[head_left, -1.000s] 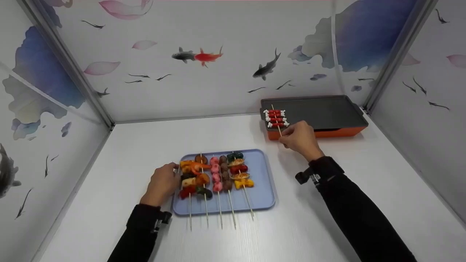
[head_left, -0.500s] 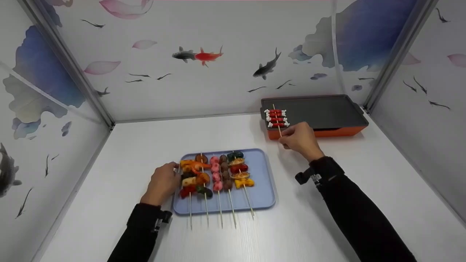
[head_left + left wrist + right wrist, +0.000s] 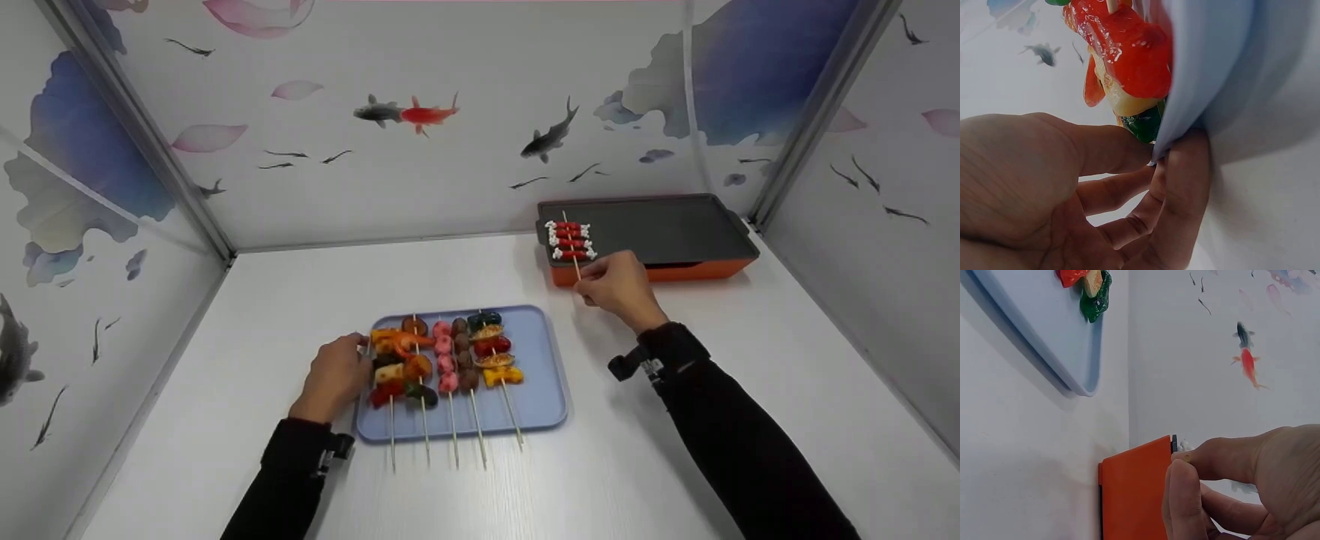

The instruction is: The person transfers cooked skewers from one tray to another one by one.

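My right hand point(image 3: 621, 291) pinches the stick end of a skewer point(image 3: 571, 241) with red pieces and white knobbed ends, which lies over the left part of the dark griddle plate point(image 3: 660, 229). In the right wrist view, thumb and forefinger point(image 3: 1185, 478) meet at the stick's end. My left hand point(image 3: 335, 380) grips the left rim of a blue tray point(image 3: 551, 375), thumb above and fingers under the edge, as the left wrist view shows. Several skewers lie side by side on the tray: mixed ones at left, a pink one point(image 3: 445, 358), a brown one point(image 3: 463, 356) and another mixed one point(image 3: 495, 352).
The griddle has an orange base point(image 3: 705, 273) and stands at the back right, close to the rear wall point(image 3: 480, 187). Skewer sticks point(image 3: 455, 435) stick out over the tray's front edge. White printed panels enclose the white table point(image 3: 300, 285) at left, back and right.
Almost nothing differs. Both hands keep their places and holds, and the skewer stays over the griddle's left part.
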